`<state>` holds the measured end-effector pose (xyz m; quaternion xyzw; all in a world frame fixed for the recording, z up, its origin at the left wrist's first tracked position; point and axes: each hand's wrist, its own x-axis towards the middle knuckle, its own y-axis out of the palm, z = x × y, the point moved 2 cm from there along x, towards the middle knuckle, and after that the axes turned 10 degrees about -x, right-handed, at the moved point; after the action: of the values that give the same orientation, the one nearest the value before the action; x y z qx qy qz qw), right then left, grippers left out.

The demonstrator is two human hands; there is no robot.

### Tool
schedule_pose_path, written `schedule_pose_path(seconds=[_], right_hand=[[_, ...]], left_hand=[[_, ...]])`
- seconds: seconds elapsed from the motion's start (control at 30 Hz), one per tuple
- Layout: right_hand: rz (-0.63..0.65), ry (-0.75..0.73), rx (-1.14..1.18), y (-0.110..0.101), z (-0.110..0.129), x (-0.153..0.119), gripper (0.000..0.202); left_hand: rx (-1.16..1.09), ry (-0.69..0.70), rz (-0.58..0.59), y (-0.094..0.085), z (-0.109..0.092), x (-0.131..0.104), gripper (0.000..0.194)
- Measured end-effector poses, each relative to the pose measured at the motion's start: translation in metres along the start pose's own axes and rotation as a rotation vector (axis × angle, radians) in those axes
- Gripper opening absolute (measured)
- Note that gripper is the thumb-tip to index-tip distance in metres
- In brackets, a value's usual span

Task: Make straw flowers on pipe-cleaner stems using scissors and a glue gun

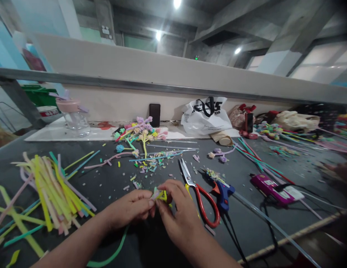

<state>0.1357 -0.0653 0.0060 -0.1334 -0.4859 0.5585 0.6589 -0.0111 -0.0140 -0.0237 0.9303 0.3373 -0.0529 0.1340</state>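
Observation:
Both hands meet over the near middle of the table at a small fuzzy pipe-cleaner flower in pale purple, green and yellow. My left hand pinches it between thumb and fingers. A green pipe-cleaner stem curves down from beneath that hand. My right hand has its thumb and fingertips closed on the flower's yellow side; the exact grip is partly hidden. Just right of it lie scissors with red handles, blades apart. Beyond them rests a blue glue gun, its nozzle dotted with scraps.
At left is a pile of pipe cleaners. Finished flowers, a phone, a white bag and a bottle stand at the back. Cut scraps lie mid-table. A purple device with cables and another person's hand are right.

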Motion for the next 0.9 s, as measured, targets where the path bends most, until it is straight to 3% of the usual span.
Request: schedule_pose_path(seconds=[0.2,0.47,0.7,0.9], right_hand=[[0.034,0.029,-0.003,0.0006,-0.0007,0.0016,0.027],[0.02,0.032,-0.015,-0.0017,0.0007,0.0044,0.023],[0.027,0.012,-0.056,-0.004,0.0001,0.0044,0.018],[0.033,0.0,-0.079,-0.006,0.0007,0.0046,0.02]], left_hand=[[0.17,0.027,-0.014,0.0039,-0.0076,0.0,0.027],[0.225,0.082,-0.049,0.0041,-0.0102,-0.0016,0.043],[0.047,0.044,-0.059,0.0057,-0.007,0.0,0.032],[0.125,0.074,-0.065,0.0045,-0.0056,0.0009,0.033]])
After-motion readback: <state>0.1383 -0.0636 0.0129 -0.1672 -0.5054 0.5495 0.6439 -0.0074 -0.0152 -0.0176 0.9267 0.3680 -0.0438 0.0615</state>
